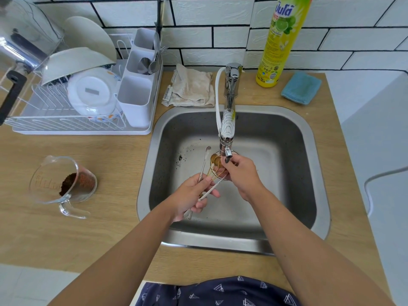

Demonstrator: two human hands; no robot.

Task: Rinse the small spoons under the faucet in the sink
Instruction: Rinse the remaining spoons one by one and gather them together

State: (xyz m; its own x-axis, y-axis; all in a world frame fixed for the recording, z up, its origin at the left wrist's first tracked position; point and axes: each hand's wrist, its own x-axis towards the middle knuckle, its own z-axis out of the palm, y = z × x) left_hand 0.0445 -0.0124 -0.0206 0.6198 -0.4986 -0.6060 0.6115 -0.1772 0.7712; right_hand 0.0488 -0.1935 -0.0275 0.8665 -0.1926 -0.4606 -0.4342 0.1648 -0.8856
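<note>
While the left hand curls its fingers round the handles of a bunch of small spoons, some gold-coloured and some silver, the bowls of those spoons fan out just below the nozzle of the chrome faucet with a white patterned sleeve, above the basin of the square stainless-steel sink. The right hand is closed at the spoon bowls, its fingertips pinching or rubbing the gold ones right under the nozzle; whether water is running cannot be told. Dark specks lie on the sink floor to the left of the spoons. On the light wooden worktop to the left of the sink, a clear glass measuring jug holding dark brown grounds lies tilted on its side. Behind it stands a white wire dish rack with white bowls and plates, and a white cutlery caddy holding a few spoons and forks. A crumpled beige cloth lies behind the sink beside the faucet base, a tall yellow bottle of dish liquid stands against the white tiled wall, and a blue sponge rests to its right.
</note>
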